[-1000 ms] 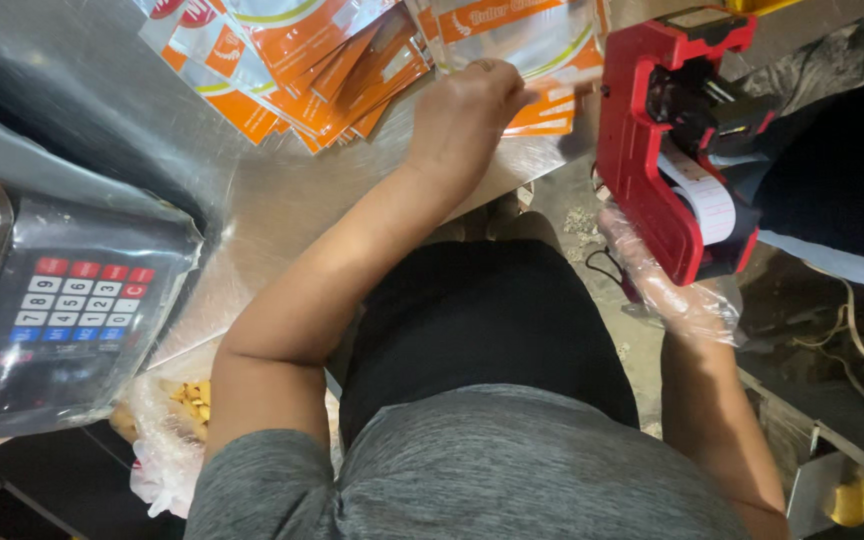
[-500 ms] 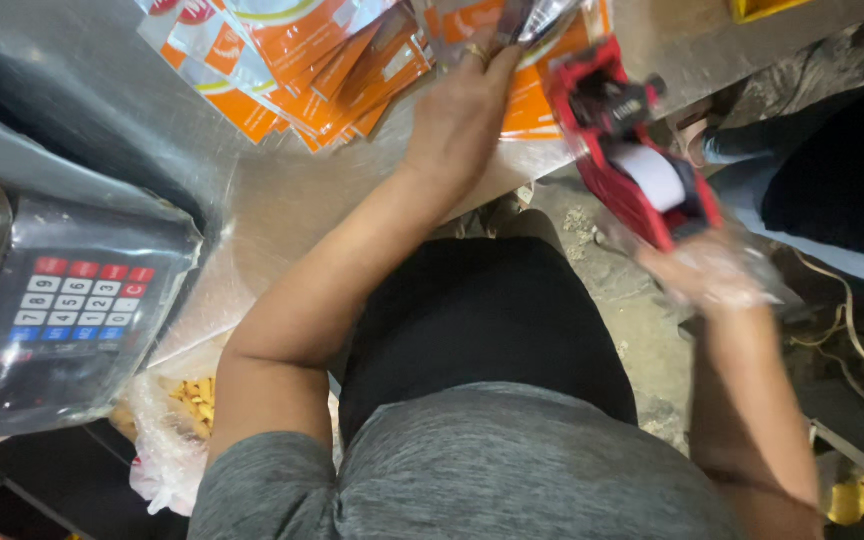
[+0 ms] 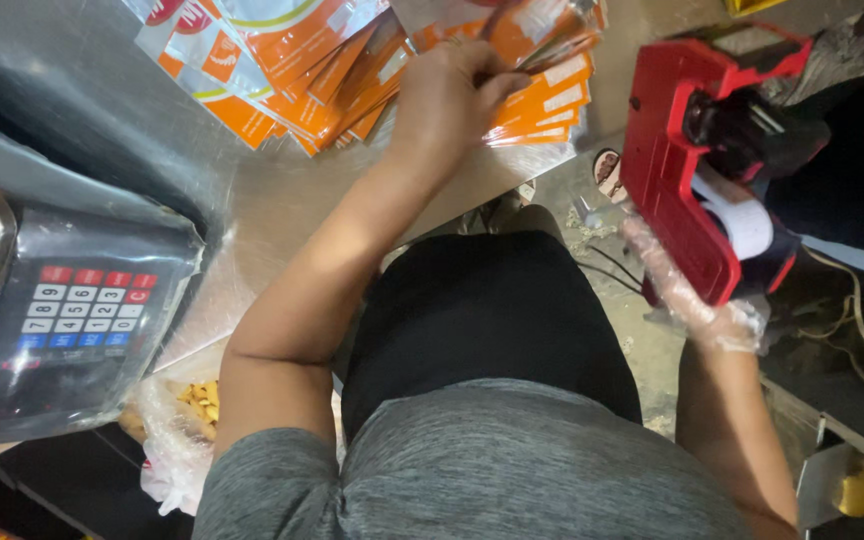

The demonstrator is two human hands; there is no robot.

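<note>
My left hand (image 3: 449, 95) rests on a spread of flat orange and white packets (image 3: 332, 70) on the steel counter, its fingers pinching the top packet (image 3: 537, 30) of a small stack. My right hand (image 3: 697, 300), in a clear plastic glove, grips the handle of a red label gun (image 3: 697, 170) with a white label roll inside. The gun is held up beside the counter's edge, to the right of the packets and apart from them.
A weighing scale with a keypad (image 3: 72, 315) under plastic wrap sits at the left on the steel counter (image 3: 272, 200). A clear bag of yellow snacks (image 3: 187, 410) hangs below it. Cables and debris lie on the floor (image 3: 602, 270) at the right.
The label gun came down onto the packets half a second ago and has now swung back to the right, off them. My left hand stays on the packets.
</note>
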